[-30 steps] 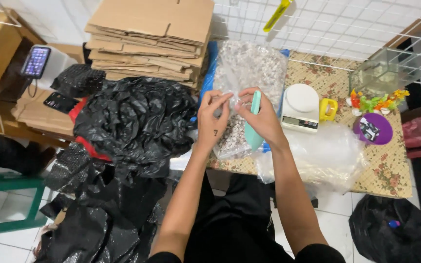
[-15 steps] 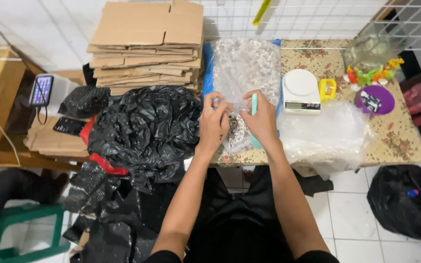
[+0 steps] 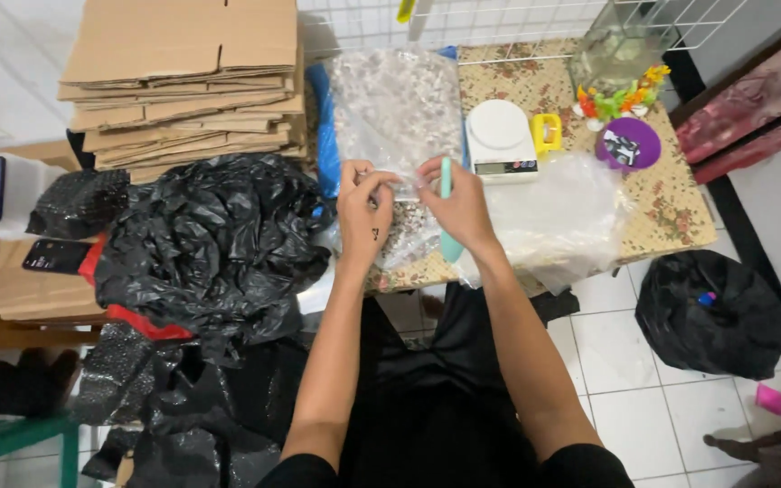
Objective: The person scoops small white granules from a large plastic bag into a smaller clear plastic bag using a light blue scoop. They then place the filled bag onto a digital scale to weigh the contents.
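Both hands' grip (image 3: 368, 217) (image 3: 458, 210) on small clear bag (image 3: 404, 237) at table edge (image 3: 427, 278).

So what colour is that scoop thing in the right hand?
The scoop is mint green, seen in the head view.

Bright, even indoor light; slight motion blur.

**Worktop layout**

On the worktop (image 3: 680, 212), the scale (image 3: 499, 137) sits right of the big bag of pebbles (image 3: 397, 104). The small bag (image 3: 404, 237) lies in front of that bag. Stacked cardboard (image 3: 183, 81) stands left, behind the crumpled sack (image 3: 210, 244).
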